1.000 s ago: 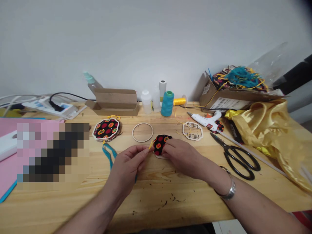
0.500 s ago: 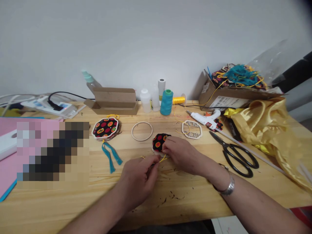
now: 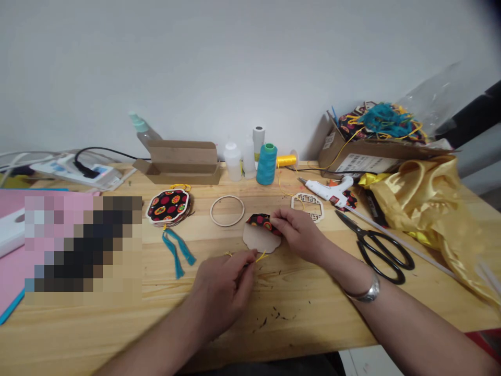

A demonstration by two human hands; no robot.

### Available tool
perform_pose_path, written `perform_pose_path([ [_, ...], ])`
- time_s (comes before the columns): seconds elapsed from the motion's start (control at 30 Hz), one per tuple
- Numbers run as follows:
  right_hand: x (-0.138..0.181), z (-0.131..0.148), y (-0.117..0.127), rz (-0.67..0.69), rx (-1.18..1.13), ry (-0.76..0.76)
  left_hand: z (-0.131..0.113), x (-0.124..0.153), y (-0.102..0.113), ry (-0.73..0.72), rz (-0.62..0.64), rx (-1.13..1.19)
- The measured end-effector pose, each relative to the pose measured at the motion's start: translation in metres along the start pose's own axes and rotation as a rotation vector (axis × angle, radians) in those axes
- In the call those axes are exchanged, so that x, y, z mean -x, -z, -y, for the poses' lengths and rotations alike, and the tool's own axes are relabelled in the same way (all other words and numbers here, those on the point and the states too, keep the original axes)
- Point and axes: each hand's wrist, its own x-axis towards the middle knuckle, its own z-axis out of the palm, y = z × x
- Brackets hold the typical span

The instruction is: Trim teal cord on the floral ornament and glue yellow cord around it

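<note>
My right hand (image 3: 299, 232) pinches the edge of a black patterned fabric piece (image 3: 261, 220) and holds it folded back off a pale wooden cut-out (image 3: 261, 239) that lies on the wooden table (image 3: 313, 308). My left hand (image 3: 226, 287) is closed in a pinch on a thin yellow cord (image 3: 261, 256) just in front of the cut-out. A finished fabric-covered ornament stack (image 3: 169, 206) with a teal tassel (image 3: 178, 250) lies to the left. A wooden ring (image 3: 227, 211) and a lattice wooden frame (image 3: 308, 204) sit behind my hands.
A white glue gun (image 3: 327, 190), black scissors (image 3: 378, 247) and yellow satin cloth (image 3: 438, 206) lie at the right. A cardboard box of scraps (image 3: 371, 151) stands behind them. Thread spools (image 3: 267, 164), small bottles and a cardboard holder (image 3: 182, 162) line the wall. A pink mat (image 3: 11, 240) is at the left.
My left hand drew the yellow cord down toward me from beside the fabric piece. My right hand then peeled the fabric back, baring the wooden cut-out beneath.
</note>
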Motion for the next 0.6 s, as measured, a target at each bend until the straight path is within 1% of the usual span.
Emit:
perform_pose_path([
  [0.2,-0.004,-0.004,0.010,-0.126,-0.141,-0.036,-0.002,0.000,-0.001,-0.010,0.001,-0.035],
  [0.37,-0.005,0.000,0.019,-0.227,-0.278,-0.047,-0.002,0.001,-0.002,-0.025,-0.003,-0.034],
  [0.47,-0.004,0.005,0.023,-0.294,-0.266,-0.018,-0.001,0.001,-0.004,-0.047,-0.017,-0.016],
  [0.6,-0.001,0.009,0.026,-0.368,-0.131,0.066,0.000,0.001,-0.006,-0.060,-0.018,0.016],
])
